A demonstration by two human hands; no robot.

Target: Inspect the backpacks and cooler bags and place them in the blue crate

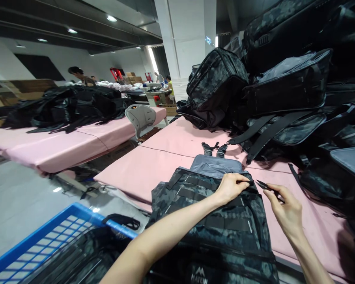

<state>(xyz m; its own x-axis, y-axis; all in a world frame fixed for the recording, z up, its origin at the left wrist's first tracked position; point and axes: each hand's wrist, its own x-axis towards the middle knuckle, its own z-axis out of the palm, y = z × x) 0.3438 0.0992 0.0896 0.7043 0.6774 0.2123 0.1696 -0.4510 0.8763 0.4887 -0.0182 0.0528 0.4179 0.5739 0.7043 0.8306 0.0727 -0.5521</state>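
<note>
A dark camouflage backpack (pixel 207 221) lies in front of me on the pink-covered table, with its grey lining flap (pixel 215 165) folded out at the far end. My left hand (pixel 232 188) pinches a bit of black material at the backpack's upper right edge; its exact kind is too small to make out. Just to the right, my right hand (pixel 285 205) is closed round a small pair of black thread snips (pixel 268 187). The blade tips point left toward my left fingers, a short gap away from them.
More camouflage bags (pixel 217 83) are heaped at the right and back of the pink table (pixel 154 157). A blue plastic basket (pixel 56 225) holding dark bags stands lower left. Beyond are a grey chair (pixel 140 118) and a second pink table (pixel 62 146) piled with black bags. People work farther back.
</note>
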